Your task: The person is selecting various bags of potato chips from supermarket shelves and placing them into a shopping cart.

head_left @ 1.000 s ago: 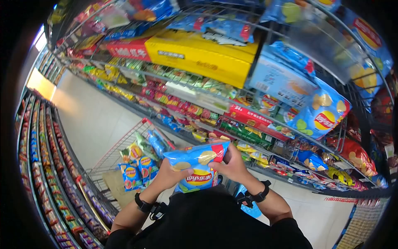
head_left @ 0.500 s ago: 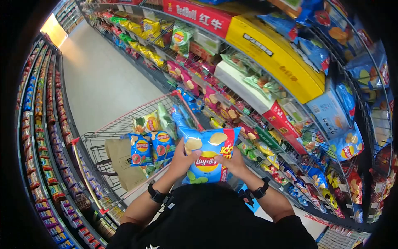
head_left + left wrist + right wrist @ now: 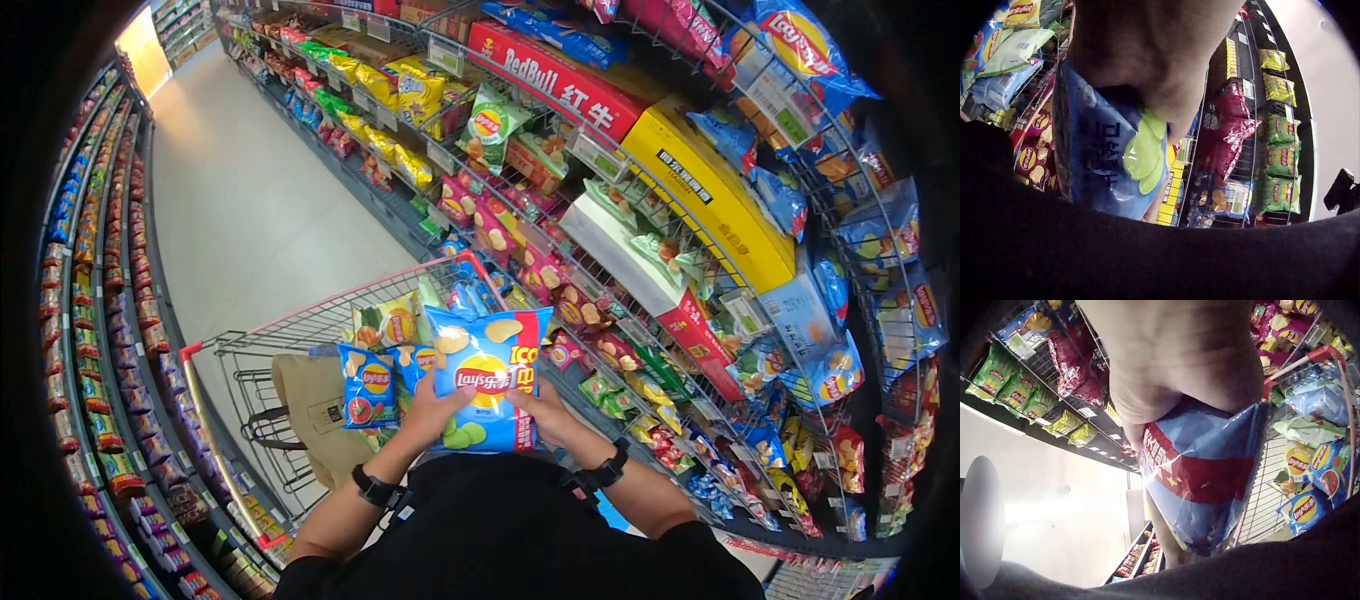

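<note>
Both hands hold a blue Lay's chip bag (image 3: 485, 345) in front of the chest, its printed front facing up. My left hand (image 3: 432, 410) grips the bag's left side, thumb across the front. On the opposite side my right hand (image 3: 550, 412) grips the edge near a red printed strip, thumb also on the front. The left wrist view shows lime slices printed on the bag (image 3: 1107, 159); in the right wrist view a red band crosses the bag (image 3: 1204, 478). Fingers behind the bag are hidden. Just beyond it is a shopping cart (image 3: 485, 275).
Inside the cart lie several chip bags, including a blue watermelon-print one (image 3: 367, 388), beside a tan bag (image 3: 318, 405). Wire shelves of snacks run along the right, with a red RedBull box (image 3: 555, 85) and a yellow box (image 3: 705, 180). Another snack shelf (image 3: 110, 330) lines the left.
The bag, earlier tilted and foreshortened, now shows its whole front. The head view has turned, shifting the shelves, and the cart appears farther right, partly behind the bag. Both hands keep their hold.
</note>
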`<state>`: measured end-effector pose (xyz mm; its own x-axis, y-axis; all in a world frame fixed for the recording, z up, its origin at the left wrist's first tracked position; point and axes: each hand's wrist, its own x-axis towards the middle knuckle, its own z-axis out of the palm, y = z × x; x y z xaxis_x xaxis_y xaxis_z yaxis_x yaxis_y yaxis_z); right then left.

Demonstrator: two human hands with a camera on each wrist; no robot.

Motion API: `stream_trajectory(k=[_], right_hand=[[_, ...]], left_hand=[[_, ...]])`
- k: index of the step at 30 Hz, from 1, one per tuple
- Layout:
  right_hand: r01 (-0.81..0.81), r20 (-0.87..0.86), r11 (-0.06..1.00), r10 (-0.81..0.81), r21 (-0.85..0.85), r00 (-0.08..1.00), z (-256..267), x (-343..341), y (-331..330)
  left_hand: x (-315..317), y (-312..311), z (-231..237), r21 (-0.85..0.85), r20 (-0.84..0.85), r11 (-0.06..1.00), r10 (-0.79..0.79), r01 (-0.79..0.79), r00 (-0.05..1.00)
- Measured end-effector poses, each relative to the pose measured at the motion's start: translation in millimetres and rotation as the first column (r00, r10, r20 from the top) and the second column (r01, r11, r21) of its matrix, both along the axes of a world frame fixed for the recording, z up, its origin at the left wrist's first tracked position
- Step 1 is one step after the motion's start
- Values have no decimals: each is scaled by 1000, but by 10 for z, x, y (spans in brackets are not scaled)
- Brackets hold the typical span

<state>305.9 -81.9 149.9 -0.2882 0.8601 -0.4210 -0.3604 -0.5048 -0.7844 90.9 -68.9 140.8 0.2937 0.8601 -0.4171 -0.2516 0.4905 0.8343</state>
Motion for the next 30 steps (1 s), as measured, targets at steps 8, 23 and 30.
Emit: stream_trajectory(k=[8,23,30], right_hand=[[204,180,976,-216,82,960,-89,-61,113],[-77,126,942,37,327,991,235,164,-116],[-74,284,939,-26,335,958,114,331,-56]], left_hand=[[-113,225,-62,533,-373,840,131,97,918],[257,198,-1,478,-242,877,75,52,967],[117,173,54,111,-96,987,-105,115,990]])
